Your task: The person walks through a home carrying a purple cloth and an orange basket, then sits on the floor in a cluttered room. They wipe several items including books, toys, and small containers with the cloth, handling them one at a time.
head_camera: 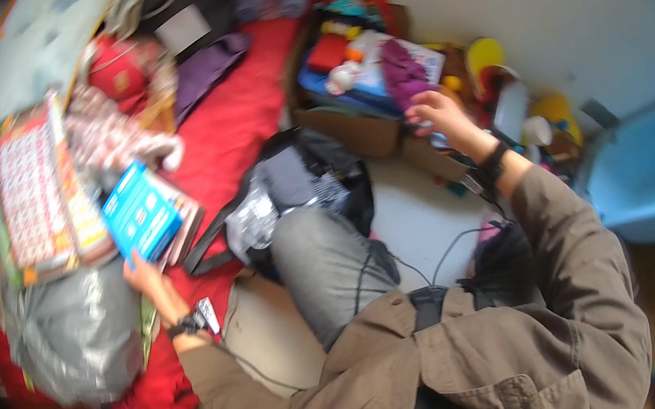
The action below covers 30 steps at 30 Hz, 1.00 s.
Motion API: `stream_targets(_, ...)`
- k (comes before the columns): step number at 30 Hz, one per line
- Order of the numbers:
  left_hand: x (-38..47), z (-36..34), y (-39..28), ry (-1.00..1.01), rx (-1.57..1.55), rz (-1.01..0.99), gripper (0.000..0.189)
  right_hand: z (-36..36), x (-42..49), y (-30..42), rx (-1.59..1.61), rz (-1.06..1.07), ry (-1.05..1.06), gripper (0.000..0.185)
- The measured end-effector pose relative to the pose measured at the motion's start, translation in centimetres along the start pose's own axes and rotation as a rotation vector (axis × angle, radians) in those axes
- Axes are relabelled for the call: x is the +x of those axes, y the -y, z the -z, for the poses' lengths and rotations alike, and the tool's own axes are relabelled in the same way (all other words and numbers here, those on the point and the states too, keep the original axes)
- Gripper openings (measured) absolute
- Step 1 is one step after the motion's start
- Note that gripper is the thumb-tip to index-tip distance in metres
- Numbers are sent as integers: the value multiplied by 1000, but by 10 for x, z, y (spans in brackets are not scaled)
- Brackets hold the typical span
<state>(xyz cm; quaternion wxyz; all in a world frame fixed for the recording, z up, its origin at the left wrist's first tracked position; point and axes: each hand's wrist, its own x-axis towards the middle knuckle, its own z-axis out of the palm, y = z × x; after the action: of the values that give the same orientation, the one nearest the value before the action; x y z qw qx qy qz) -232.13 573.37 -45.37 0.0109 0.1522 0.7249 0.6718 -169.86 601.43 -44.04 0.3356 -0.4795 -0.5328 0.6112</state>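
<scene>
My left hand (152,284) grips the lower corner of a blue book or flat box (141,213) with white printing on its cover. Behind it, at its right edge, sits a pinkish stack (184,226), perhaps books. Over the near right edge of an open cardboard box (348,128) is my right hand (445,117), fingers curled. A purple cloth item (402,69) lies right by those fingertips; blur hides whether they hold anything. Between my hands, by my knee, a black bag (357,190) gapes, with grey patterned cloth (292,178) and clear plastic packaging (252,212) inside.
A red cover (246,128) spreads under a grey plastic bag (78,343), a patterned folded item (33,191) and pink-white fluffy cloth (114,135). Toys crowd the box and the floor beside it. At right stands a light-blue bin (652,168). Thin cables cross my lap.
</scene>
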Motion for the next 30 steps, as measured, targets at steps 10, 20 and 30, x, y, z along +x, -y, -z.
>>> stream_targets(10,-26,-26,8,-558,643,-271,51,37,73,-12,-1207,466,-247,90)
stream_targets(20,-181,-207,-134,828,-226,-58,39,31,77,-35,-1106,603,-76,39)
stream_targets(30,-312,-385,-119,1347,32,690,61,107,29,-17,544,-113,-217,26)
